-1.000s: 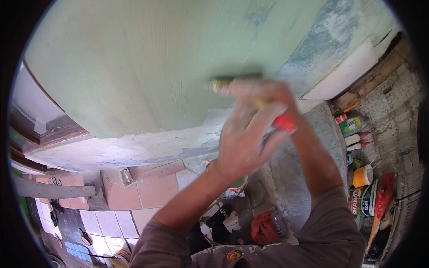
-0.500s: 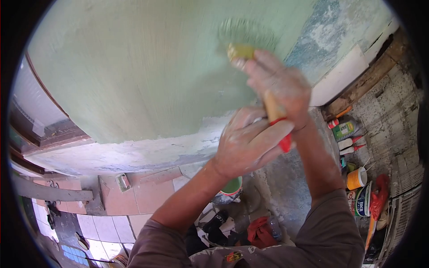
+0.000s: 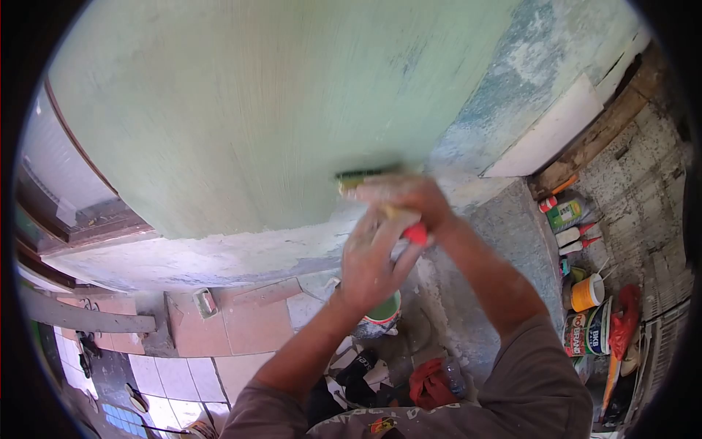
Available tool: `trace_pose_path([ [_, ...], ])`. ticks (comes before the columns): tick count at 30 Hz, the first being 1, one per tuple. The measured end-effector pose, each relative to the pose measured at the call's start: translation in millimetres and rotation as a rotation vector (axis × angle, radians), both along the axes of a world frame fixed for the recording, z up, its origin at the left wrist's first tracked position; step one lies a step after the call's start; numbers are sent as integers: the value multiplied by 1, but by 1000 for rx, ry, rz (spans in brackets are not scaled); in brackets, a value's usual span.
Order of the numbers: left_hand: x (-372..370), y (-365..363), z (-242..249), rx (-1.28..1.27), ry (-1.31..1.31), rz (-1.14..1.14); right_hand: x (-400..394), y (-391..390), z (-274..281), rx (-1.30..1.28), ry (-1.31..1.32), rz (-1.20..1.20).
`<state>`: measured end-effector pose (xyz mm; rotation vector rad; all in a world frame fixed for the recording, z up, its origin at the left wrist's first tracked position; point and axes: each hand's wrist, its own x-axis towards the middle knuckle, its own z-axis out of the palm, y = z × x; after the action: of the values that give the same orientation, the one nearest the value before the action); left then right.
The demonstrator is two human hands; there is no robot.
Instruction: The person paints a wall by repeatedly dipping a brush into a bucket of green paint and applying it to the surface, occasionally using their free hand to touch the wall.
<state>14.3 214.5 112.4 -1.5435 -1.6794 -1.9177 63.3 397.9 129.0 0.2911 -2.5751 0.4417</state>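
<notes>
A wide paint brush (image 3: pixel 354 178) presses against the green painted wall (image 3: pixel 241 146), its bristles on the lower part of the green area. Round the brush near its head, my right hand (image 3: pixel 406 196) is closed. My left hand (image 3: pixel 373 256) holds the wooden handle lower down, beside its red end (image 3: pixel 416 234). Both hands have pale smears on them. Below my left hand stands a bucket of green paint (image 3: pixel 383 307), partly hidden by the hand and wrist.
Bottles (image 3: pixel 564 213), an orange-yellow tub (image 3: pixel 586 293) and a BKB bucket (image 3: pixel 598 333) line the right side. A red cloth (image 3: pixel 430 382) lies near my body. A window frame (image 3: pixel 110 219) is at left, with a grey beam (image 3: pixel 88 317) below.
The brush and my right hand have moved down the wall and slightly left. My left hand has shifted down and left. Fresh green now covers more of the wall's lower right.
</notes>
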Motion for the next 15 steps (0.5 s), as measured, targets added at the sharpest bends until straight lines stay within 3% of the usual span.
trace_pose_path([
  [3,-22,35,93,317,118,74,-4,27,97,-173,-66,7],
  [7,-18,49,230,627,333,181,-2,12,240,-37,228,-53],
  [11,10,61,250,930,317,95,-1,-12,296,203,575,-64],
  [15,-6,53,196,735,337,59,-6,-16,265,416,688,-105],
])
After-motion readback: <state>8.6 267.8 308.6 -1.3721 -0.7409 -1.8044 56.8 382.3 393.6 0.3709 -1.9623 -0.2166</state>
